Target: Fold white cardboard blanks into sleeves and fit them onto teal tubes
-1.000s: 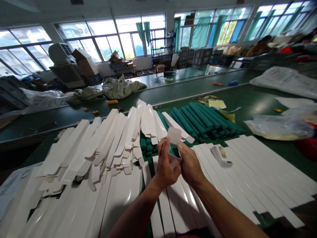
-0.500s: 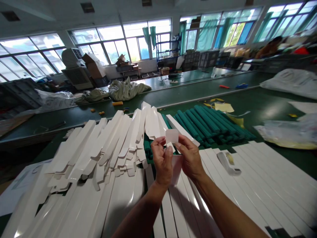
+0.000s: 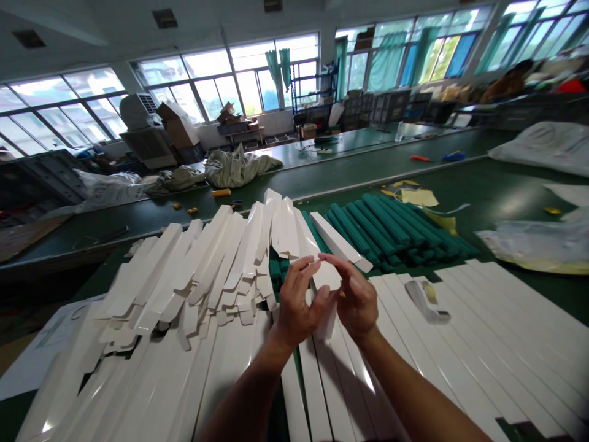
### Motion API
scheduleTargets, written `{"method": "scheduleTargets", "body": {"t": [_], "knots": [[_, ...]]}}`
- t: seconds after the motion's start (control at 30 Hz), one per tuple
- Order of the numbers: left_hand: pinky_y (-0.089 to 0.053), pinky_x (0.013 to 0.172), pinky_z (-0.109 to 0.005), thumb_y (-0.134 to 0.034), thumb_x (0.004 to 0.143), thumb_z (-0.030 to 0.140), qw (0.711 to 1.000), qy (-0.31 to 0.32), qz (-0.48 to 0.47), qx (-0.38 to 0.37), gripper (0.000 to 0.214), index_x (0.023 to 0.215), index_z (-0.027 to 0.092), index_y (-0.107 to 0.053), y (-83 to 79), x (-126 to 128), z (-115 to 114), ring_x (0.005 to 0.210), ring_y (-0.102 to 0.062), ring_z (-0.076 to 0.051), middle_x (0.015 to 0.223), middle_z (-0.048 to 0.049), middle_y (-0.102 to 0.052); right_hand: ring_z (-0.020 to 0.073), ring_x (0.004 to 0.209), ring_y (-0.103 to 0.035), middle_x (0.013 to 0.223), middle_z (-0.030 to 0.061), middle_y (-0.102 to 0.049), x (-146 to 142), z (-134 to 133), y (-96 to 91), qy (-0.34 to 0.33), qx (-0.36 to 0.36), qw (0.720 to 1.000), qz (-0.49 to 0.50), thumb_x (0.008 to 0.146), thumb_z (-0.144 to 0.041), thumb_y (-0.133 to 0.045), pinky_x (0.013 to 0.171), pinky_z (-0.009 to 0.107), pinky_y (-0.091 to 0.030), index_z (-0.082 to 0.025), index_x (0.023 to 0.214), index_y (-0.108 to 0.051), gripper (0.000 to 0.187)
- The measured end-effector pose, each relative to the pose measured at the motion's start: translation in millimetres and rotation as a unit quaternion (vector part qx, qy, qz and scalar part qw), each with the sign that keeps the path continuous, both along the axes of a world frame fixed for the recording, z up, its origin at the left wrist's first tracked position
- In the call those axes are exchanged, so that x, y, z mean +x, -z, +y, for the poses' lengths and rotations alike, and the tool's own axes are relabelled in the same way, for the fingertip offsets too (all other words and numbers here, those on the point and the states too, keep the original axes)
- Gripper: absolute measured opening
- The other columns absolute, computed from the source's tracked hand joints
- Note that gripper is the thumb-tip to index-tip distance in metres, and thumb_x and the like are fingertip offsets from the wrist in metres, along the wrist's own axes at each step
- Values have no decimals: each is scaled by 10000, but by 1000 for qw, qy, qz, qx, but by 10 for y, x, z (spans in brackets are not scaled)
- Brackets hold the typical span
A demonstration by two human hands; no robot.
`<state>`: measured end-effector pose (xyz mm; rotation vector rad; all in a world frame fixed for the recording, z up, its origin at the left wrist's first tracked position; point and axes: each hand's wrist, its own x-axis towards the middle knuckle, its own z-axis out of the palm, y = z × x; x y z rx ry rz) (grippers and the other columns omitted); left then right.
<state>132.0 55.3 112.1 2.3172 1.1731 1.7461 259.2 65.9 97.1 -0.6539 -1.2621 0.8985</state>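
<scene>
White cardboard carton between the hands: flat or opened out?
Opened out: the white cardboard carton shows its end flap angled away from the wall below.

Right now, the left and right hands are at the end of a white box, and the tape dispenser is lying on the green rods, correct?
Not quite: the tape dispenser lies on the row of long white pieces, not on the green rods. The head view shows it. The left hand and right hand are at the end of a white box, as you say.
</scene>
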Motion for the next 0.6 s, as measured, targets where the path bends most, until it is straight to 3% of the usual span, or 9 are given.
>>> {"method": "scheduleTargets", "body": {"t": [0.07, 0.17, 0.23, 0.37, 0.47, 0.6], "knots": [[-533, 947, -414, -556, 898, 206, 999, 15, 40, -3, 426, 1314, 151, -489, -57, -63, -3, 1189, -560, -248, 1242, -156, -598, 292, 1287, -497, 1353, 120, -546, 14, -79, 86, -18, 5, 996, -85, 884, -421, -477, 1067, 471, -423, -195, 1375, -467, 541], [-545, 933, -388, -536, 910, 172, 996, 50, 76, -4, 416, 1325, 171, -503, -149, -137, -11, 1154, -585, -230, 1208, -139, -630, 295, 1219, -556, 1334, 136, -553, -28, -150, 181, 55, 9, 979, -194, 813, -350, -625, 991, 464, -492, -217, 1453, -322, 721], [-556, 906, -360, -529, 915, 159, 995, 59, 85, -13, 362, 1276, 173, -560, -227, -172, -16, 1090, -614, -211, 1136, -126, -656, 280, 1083, -640, 1246, 140, -610, -75, -152, 198, 103, 16, 969, -224, 788, -319, -659, 879, 428, -555, -207, 1420, -340, 716], [-578, 865, -334, -504, 935, 186, 987, 70, 130, -63, 324, 1243, 179, -604, -406, -238, -41, 1016, -646, -187, 1070, -111, -663, 258, 985, -685, 1168, 134, -657, -121, -117, 169, 107, 44, 965, -233, 807, -293, -629, 784, 371, -584, -189, 1346, -395, 597], [-576, 906, -362, -487, 939, 206, 977, 81, 179, -78, 320, 1233, 180, -609, -506, -276, -71, 1090, -638, -206, 1172, -124, -646, 254, 957, -694, 1143, 131, -670, -115, -107, 161, 99, 47, 966, -236, 814, -286, -626, 759, 358, -589, -186, 1339, -397, 581], [-544, 989, -400, -462, 917, 153, 974, 74, 211, -40, 337, 1228, 153, -590, -534, -241, -90, 1186, -604, -230, 1249, -130, -635, 273, 952, -690, 1144, 147, -660, -110, -95, 178, 102, 62, 960, -252, 800, -293, -618, 735, 382, -590, -178, 1352, -380, 612]]}}
